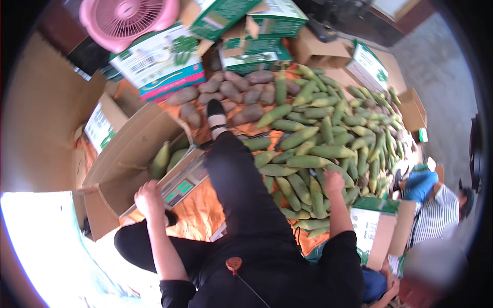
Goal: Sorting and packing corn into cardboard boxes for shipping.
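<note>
My left hand [148,199] is closed at the near edge of an open cardboard box [120,149], its fingers curled at the flap. Inside that box lie a few green radishes [161,160]. A scale [181,186] with a lit green display stands against the box, just right of this hand. Over on the right, my right hand [334,180] reaches down into a large pile of green radishes [308,162]. Its fingers are closed around a green radish, mostly covered by the hand.
Brownish root vegetables [231,91] lie beyond my outstretched foot on an orange sheet [197,205]. Printed cartons [159,61] and a pink fan [129,23] are at the back. At right, a person in a striped shirt [434,223] sits near another carton [377,226]; another person is at lower right.
</note>
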A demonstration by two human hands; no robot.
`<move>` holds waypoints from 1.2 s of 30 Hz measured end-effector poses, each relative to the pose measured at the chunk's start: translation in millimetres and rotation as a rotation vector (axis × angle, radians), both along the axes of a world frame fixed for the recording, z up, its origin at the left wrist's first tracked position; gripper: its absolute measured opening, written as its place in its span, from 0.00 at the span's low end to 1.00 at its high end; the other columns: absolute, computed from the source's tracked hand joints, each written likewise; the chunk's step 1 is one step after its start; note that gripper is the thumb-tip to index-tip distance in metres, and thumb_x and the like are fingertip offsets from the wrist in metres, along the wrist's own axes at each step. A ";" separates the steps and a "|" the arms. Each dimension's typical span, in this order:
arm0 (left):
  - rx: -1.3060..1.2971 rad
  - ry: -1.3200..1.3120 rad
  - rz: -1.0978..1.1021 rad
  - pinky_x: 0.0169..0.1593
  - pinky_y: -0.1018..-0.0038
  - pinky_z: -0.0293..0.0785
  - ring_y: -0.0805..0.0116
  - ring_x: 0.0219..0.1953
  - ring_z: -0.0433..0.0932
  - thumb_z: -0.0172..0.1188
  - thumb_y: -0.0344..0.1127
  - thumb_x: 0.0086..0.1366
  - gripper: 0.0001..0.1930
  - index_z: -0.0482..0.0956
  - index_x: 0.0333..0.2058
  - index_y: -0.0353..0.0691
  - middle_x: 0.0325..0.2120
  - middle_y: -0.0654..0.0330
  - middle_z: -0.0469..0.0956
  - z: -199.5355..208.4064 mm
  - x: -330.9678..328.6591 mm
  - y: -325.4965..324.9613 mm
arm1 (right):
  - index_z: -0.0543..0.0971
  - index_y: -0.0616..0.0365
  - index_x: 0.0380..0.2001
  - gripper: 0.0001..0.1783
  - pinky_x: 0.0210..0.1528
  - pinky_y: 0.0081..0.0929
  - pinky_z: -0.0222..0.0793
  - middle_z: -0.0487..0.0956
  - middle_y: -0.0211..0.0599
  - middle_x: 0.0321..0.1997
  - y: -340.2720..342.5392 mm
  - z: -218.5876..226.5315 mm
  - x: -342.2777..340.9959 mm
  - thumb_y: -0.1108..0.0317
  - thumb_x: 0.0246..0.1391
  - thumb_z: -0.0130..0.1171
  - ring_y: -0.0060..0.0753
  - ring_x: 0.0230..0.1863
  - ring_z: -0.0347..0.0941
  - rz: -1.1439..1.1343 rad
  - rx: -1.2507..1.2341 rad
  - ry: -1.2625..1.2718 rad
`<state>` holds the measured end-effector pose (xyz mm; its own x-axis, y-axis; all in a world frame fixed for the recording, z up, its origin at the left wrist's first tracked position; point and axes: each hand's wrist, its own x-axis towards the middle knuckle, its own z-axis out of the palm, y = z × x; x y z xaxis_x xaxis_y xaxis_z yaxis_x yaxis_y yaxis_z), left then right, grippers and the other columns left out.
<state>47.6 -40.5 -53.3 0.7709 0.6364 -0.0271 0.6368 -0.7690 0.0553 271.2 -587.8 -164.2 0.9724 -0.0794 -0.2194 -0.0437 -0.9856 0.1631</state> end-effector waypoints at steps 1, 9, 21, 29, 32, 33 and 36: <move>-0.013 -0.013 0.004 0.42 0.62 0.69 0.57 0.38 0.76 0.62 0.30 0.49 0.11 0.78 0.34 0.44 0.30 0.58 0.78 2.6 1.7 -1.1 | 0.81 0.50 0.29 0.14 0.41 0.43 0.72 0.80 0.37 0.34 -13.4 -5.8 0.7 0.55 0.53 0.51 0.47 0.42 0.73 0.070 0.072 -0.092; 0.009 -0.134 -0.015 0.38 0.65 0.67 0.61 0.33 0.76 0.60 0.33 0.52 0.02 0.78 0.26 0.45 0.25 0.62 0.77 0.4 -6.4 3.0 | 0.78 0.61 0.29 0.14 0.32 0.30 0.66 0.78 0.37 0.27 11.7 45.2 37.7 0.61 0.58 0.52 0.35 0.30 0.73 0.084 0.674 -0.229; 0.037 -0.238 -0.018 0.36 0.66 0.66 0.62 0.31 0.76 0.56 0.28 0.49 0.03 0.76 0.22 0.46 0.22 0.63 0.75 -5.8 -15.3 1.9 | 0.73 0.65 0.35 0.17 0.45 0.35 0.76 0.76 0.48 0.48 266.4 272.7 14.0 0.60 0.65 0.44 0.42 0.58 0.68 0.452 1.829 0.088; 0.058 -0.109 0.005 0.39 0.64 0.68 0.61 0.35 0.77 0.57 0.32 0.53 0.01 0.77 0.25 0.46 0.26 0.61 0.78 -6.6 -11.4 4.9 | 0.76 0.61 0.39 0.17 0.43 0.34 0.76 0.78 0.43 0.45 433.4 252.0 -42.8 0.57 0.60 0.52 0.34 0.46 0.75 0.311 2.116 0.730; 0.065 -0.092 -0.029 0.38 0.64 0.68 0.61 0.35 0.76 0.59 0.33 0.53 0.01 0.77 0.26 0.46 0.26 0.61 0.78 -1.8 -8.3 4.8 | 0.72 0.61 0.48 0.18 0.49 0.31 0.69 0.76 0.38 0.47 477.9 204.0 -54.0 0.66 0.56 0.57 0.29 0.50 0.72 0.412 2.007 0.520; 0.052 -0.093 -0.029 0.38 0.63 0.68 0.60 0.34 0.76 0.60 0.33 0.52 0.03 0.76 0.26 0.45 0.26 0.61 0.78 1.9 -8.5 3.4 | 0.70 0.58 0.52 0.21 0.53 0.33 0.66 0.74 0.38 0.50 479.7 195.5 -61.1 0.68 0.55 0.57 0.33 0.53 0.70 0.492 1.964 0.269; 0.053 -0.114 -0.044 0.38 0.63 0.68 0.59 0.34 0.76 0.62 0.31 0.50 0.04 0.77 0.27 0.44 0.25 0.60 0.77 -0.8 -9.1 4.0 | 0.72 0.58 0.50 0.19 0.54 0.28 0.66 0.74 0.36 0.52 440.8 212.9 -61.0 0.70 0.55 0.57 0.32 0.53 0.70 0.720 1.790 0.133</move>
